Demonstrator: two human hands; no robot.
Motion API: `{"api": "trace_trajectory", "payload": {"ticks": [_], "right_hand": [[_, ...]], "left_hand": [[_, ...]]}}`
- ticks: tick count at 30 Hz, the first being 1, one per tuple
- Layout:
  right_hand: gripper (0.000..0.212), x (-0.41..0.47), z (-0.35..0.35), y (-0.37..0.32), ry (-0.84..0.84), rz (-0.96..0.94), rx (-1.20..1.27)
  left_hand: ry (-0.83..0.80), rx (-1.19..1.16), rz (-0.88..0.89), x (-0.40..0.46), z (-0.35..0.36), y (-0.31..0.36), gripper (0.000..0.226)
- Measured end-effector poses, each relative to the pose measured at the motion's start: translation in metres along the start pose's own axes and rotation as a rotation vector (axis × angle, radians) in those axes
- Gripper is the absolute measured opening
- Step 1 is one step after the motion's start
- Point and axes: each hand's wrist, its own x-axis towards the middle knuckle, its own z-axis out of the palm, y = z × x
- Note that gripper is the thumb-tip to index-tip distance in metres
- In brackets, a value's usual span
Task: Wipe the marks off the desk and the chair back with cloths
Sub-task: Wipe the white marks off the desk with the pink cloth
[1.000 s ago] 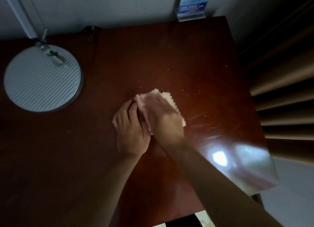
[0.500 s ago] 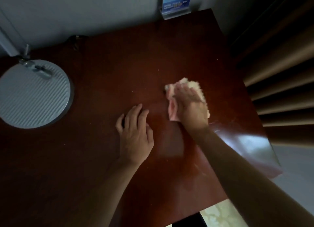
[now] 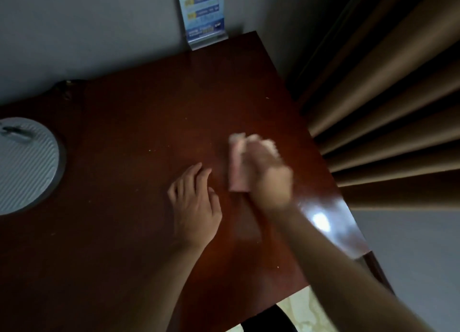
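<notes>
Right hand, blurred, seems to press the cloth flat-fingered on the desk; left hand rests open. Overlap strokes, press evenly.

Desk: dark reddish wood, smooth, polished to a gloss that mirrors light at its right edge, dotted with pale specks
Cloth: soft pale pink fabric, nubbly weave, blurred
Lamp base: grey disc, matt, finely ribbed top
Curtain: tan cloth, matt, hanging in deep folds
Sign holder: clear glossy plastic over printed blue paper
</notes>
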Motion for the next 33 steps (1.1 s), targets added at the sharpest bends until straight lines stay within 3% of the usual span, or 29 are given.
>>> {"api": "trace_trajectory", "payload": {"ticks": [2, 5, 7, 10, 12, 15, 17, 20, 25, 29, 33], "right_hand": [[0.022, -0.015, 0.026, -0.041, -0.121, -0.186, -0.029], [0.020, -0.024, 0.042, -0.014, -0.076, -0.348, -0.024], [0.025, -0.010, 0.030, 0.040, -0.009, -0.206, -0.186], [0.035, 0.023, -0.009, 0.100, 0.104, 0.155, -0.475], [0.036, 0.031, -0.026, 0.101, 0.160, 0.256, -0.371], [0.016, 0.018, -0.024, 0.058, 0.234, 0.088, -0.203], [0.012, -0.005, 0.001, 0.015, 0.107, -0.072, -0.047], [0.015, -0.038, 0.037, -0.028, -0.058, -0.260, -0.025], [0.016, -0.019, 0.033, -0.032, 0.004, -0.188, -0.012], [0.049, 0.022, 0.044, -0.040, -0.088, -0.143, 0.039], [0.039, 0.048, 0.059, -0.054, -0.061, -0.069, 0.025]], "left_hand": [[0.029, -0.027, -0.046, 0.002, -0.002, -0.001, 0.041], [0.016, 0.037, -0.037, 0.000, -0.002, -0.007, 0.043], [-0.010, 0.078, -0.015, -0.002, 0.001, -0.009, 0.044], [-0.032, 0.081, -0.033, -0.004, 0.005, -0.001, 0.041], [-0.031, 0.074, -0.036, -0.005, 0.006, 0.003, 0.040], [-0.020, 0.075, -0.048, -0.005, 0.002, 0.001, 0.040], [-0.022, 0.094, -0.056, -0.004, -0.003, -0.007, 0.041], [-0.016, 0.126, -0.070, -0.003, -0.012, -0.026, 0.042], [-0.030, 0.169, -0.055, -0.004, -0.014, -0.056, 0.043], [-0.043, 0.194, -0.036, -0.006, -0.009, -0.061, 0.049], [-0.026, 0.172, -0.048, -0.007, -0.009, -0.060, 0.050]]}}
